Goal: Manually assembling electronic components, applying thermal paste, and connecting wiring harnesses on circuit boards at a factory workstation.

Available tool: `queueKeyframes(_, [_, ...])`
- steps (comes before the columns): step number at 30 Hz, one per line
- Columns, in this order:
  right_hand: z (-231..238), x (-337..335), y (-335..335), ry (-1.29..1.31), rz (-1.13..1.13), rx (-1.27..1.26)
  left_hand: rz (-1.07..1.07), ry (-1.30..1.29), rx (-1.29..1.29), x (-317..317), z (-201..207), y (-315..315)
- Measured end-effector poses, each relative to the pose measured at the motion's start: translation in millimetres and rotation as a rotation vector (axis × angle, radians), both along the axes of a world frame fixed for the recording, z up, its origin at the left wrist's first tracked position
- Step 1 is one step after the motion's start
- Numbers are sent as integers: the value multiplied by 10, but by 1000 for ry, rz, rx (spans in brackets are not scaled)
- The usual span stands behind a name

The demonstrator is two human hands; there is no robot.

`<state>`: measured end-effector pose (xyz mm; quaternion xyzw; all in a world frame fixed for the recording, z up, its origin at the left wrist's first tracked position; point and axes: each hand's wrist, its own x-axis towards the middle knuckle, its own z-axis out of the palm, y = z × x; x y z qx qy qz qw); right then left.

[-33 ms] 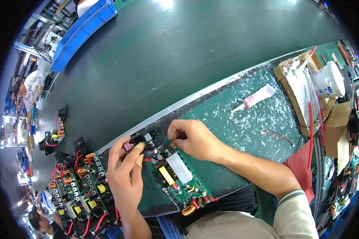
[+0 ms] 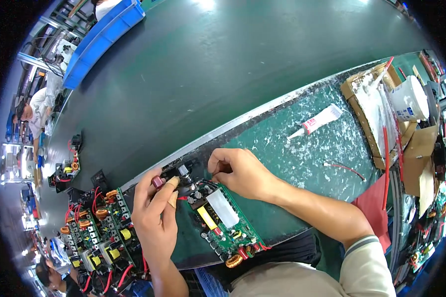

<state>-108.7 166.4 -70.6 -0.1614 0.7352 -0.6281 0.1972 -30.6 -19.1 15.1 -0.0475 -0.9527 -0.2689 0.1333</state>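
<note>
My left hand [image 2: 156, 218] pinches a small dark red cylindrical part [image 2: 158, 182] between its fingers; tan covers wrap some of its fingertips. Right beside it, a black end panel with a silver-topped fitting [image 2: 184, 170] stands at the far end of a green circuit board [image 2: 240, 230]. That board carries a pale grey flat strip, a yellow-wrapped transformer [image 2: 206, 217] and a copper-wound ring coil [image 2: 234, 261]. Over the panel's right side, my right hand [image 2: 243, 173] has its fingers curled together; whatever they may grip is hidden.
Several assembled circuit boards [image 2: 101, 232] with red wires crowd the left. A glue tube [image 2: 322, 120] and short red wire [image 2: 349, 170] lie right. Beyond stand a cardboard tray [image 2: 354, 94] and white tub [image 2: 410, 99]. A blue bin [image 2: 101, 44] sits far left; people work there.
</note>
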Motion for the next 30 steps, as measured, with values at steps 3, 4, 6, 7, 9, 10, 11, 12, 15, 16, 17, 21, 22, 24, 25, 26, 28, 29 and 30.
queueKeyframes(3, [20, 11, 4, 7, 3, 18, 10, -4, 22, 1, -16, -10])
queueKeyframes(4, [30, 9, 8, 11, 8, 45, 9, -5, 22, 1, -20, -10])
queueKeyframes(6, [8, 8, 19, 52, 25, 49, 11, -15, 40, 4, -21, -6])
queueKeyframes(7, [2, 5, 23, 93, 41, 52, 11, -14, 38, 7, -20, -6])
queueKeyframes(9, [18, -26, 26, 100, 88, 79, 9, -14, 31, 14, -25, -6])
queueKeyframes(10, [27, -35, 29, 107, 136, 107, 7, -15, 31, 15, -29, -6])
queueKeyframes(11, [34, -32, 32, 106, 134, 107, 5, -7, 27, 17, -33, -5])
queueKeyframes(12, [43, -30, 35, 212, 131, 181, 3, 1, 23, 16, -34, -4])
queueKeyframes(15, [59, -15, 42, 319, 143, 257, 8, 1, 32, 17, -38, -4])
queueKeyframes(16, [60, -7, 40, 322, 160, 259, 8, 0, 32, 15, -33, -4])
queueKeyframes(17, [41, 9, 38, 322, 161, 260, 6, -2, 22, 13, -23, 0])
queueKeyframes(21, [-32, 76, 20, 341, 50, 141, -7, 14, 10, 15, -25, -18])
queueKeyframes(22, [-39, 88, 16, 357, 27, 147, -3, 13, 11, 20, -30, -18])
queueKeyframes(24, [-47, 94, 18, 355, 27, 134, 5, 14, 46, 24, -42, -15])
queueKeyframes(25, [-50, 91, 22, 355, 22, 121, 7, 15, 48, 30, -52, -14])
queueKeyframes(26, [-59, 86, 30, 356, 23, 122, 11, 19, 40, 38, -67, -11])
queueKeyframes(28, [-57, 73, 33, 322, 44, 120, 16, 28, 27, 51, -85, -24])
queueKeyframes(29, [-57, 68, 33, 324, 42, 119, -1, 62, 33, 51, -115, -40])
queueKeyframes(30, [-59, 79, 36, 321, 28, 105, -16, 93, 40, 57, -147, -54])
